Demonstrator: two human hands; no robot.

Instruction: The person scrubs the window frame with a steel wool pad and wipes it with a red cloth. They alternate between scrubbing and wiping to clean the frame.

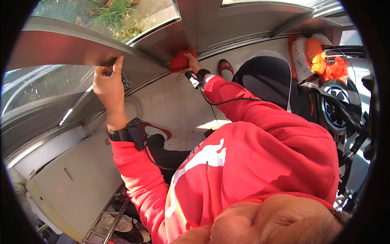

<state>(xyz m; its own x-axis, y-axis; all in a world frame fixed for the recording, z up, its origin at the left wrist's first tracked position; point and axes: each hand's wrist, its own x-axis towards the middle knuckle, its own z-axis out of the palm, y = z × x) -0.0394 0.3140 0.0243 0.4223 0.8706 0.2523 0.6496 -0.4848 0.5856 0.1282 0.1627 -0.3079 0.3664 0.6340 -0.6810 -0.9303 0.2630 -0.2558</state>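
Note:
My left hand (111,82) is curled around a dark, curly metal scourer (126,81), part of which shows past the palm; the thumb points up by the edge of a brushed metal door panel (67,48). Lower down, near the corner where the metal panels meet the floor, my right hand (192,62) grips a bunched red cloth (179,62). The cloth lies against the foot of the panel, and its underside is hidden. Both wrists wear dark bands with small devices and cables.
Orange and white plastic bags (315,56) stand at the right, beside a wheeled thing with a round patterned disc (335,102). At the lower left are a pale cabinet or board (73,177) and a metal rack (111,218) with shoes. Potted plants (112,18) show through the glass.

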